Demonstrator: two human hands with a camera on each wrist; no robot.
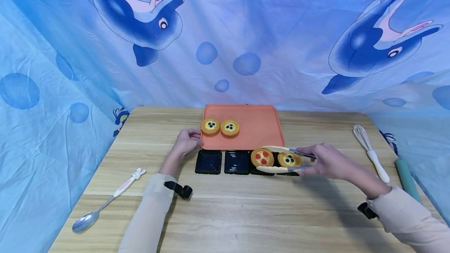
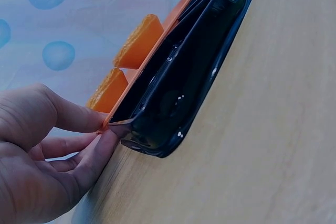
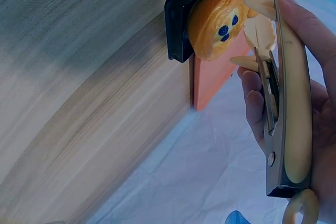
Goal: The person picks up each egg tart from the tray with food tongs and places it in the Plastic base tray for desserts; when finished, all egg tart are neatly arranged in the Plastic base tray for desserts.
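Observation:
My left hand (image 1: 187, 142) pinches the left edge of an orange tray (image 1: 258, 126) between thumb and fingers. On that tray sit two tarts, a blueberry-topped tart (image 1: 210, 126) and another blueberry-topped tart (image 1: 230, 127). With my right hand (image 1: 328, 161) I grip food tongs (image 3: 297, 93), whose cream tips reach either side of a red-topped tart (image 1: 262, 157) over the row of black boxes. Whether the tips press it cannot be told. A third blueberry-topped tart (image 3: 215, 25) sits in the rightmost black box (image 3: 179, 24), below the tongs.
Two black boxes, a left one (image 1: 209, 162) and one beside it (image 1: 237, 162), line the tray's front. A spoon (image 1: 105, 202) lies at the left. At the right are a whisk (image 1: 372, 153) and a green cylinder (image 1: 408, 179). A blue dolphin-print cloth (image 1: 225, 30) hangs behind.

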